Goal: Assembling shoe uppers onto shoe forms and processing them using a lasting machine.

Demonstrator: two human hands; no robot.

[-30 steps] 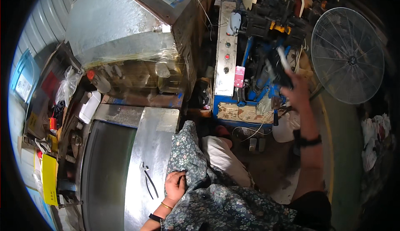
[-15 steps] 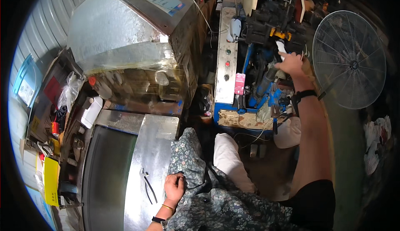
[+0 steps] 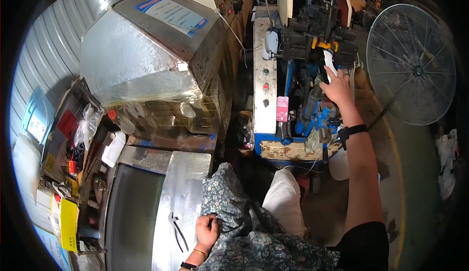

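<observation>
My right hand (image 3: 338, 88) reaches forward into a dark machine (image 3: 320, 29). Its fingers are closed round a slim white piece (image 3: 329, 62), whose kind I cannot make out, just below a yellow part (image 3: 325, 44) of the machine. My left hand (image 3: 207, 232) rests low, at the edge of a shiny metal tabletop (image 3: 188, 188) and against my flowered apron (image 3: 234, 212). Its fingers are curled, and what they hold, if anything, is hidden. On the metal beside this hand lie pliers (image 3: 178, 232) with dark handles.
A control panel (image 3: 265, 110) with buttons runs along the machine's left side. A large fan (image 3: 413, 66) stands at the right. To the left is a metal-hooded unit (image 3: 137, 51) above a dark belt (image 3: 134, 217). A cluttered shelf (image 3: 93, 173) lines the far left.
The view has shifted slightly, so the machine and tabletop sit a little differently in it. My right hand remains at the white piece, and my left hand stays by the apron.
</observation>
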